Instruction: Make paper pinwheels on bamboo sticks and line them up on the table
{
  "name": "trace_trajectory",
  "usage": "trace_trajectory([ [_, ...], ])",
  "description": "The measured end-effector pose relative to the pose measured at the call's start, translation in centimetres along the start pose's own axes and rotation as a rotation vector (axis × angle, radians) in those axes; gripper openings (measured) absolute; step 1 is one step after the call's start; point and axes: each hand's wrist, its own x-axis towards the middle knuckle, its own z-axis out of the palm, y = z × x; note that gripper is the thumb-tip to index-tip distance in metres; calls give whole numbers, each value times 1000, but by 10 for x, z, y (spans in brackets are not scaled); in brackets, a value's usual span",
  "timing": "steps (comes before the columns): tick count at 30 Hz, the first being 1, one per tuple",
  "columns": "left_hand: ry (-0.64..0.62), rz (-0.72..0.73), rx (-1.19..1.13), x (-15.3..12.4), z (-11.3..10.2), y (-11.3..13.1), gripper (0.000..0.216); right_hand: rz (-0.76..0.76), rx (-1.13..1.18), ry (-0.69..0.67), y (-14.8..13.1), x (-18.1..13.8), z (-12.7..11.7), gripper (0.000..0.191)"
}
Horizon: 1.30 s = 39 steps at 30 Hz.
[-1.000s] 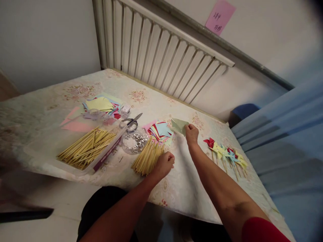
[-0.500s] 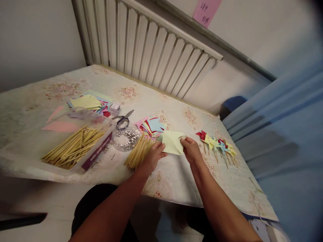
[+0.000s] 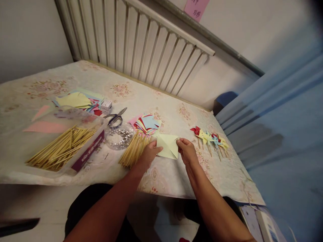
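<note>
My left hand (image 3: 150, 152) and right hand (image 3: 187, 150) are pinching a pale green paper square (image 3: 167, 146) at opposite sides — I am holding it over the floral tablecloth (image 3: 168, 179), near the thin sticks (image 3: 132, 150).

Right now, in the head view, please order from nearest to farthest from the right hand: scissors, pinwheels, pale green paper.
1. Pale green paper: held by the right hand
2. Pinwheels: lying to its right
3. Scissors: farther, to its left

Pale green paper square (image 3: 167, 146), slit diagonally, held at opposite sides by left fingers (image 3: 158, 149), right fingers (image 3: 180, 142).
</note>
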Motion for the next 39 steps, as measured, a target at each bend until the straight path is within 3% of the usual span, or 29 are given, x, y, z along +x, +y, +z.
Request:
trace_trajectory([
  [5,-22,5,51,-2,-1,-1,51,-14,18,25,0,1,-2,25],
  [14,-130,-21,-122,-5,3,-2,59,-200,-102,62,12,-7,0,23],
  [31,-66,-44,-16,-7,5,-9,48,-324,-446,212,14,-21,13,35],
  [34,-72,-45,-22,-8,6,-7,48,-294,-402,236,16,-23,13,40],
  [39,-5,-54,-29,-7,6,-6,58,-156,-123,66,21,-26,12,55],
])
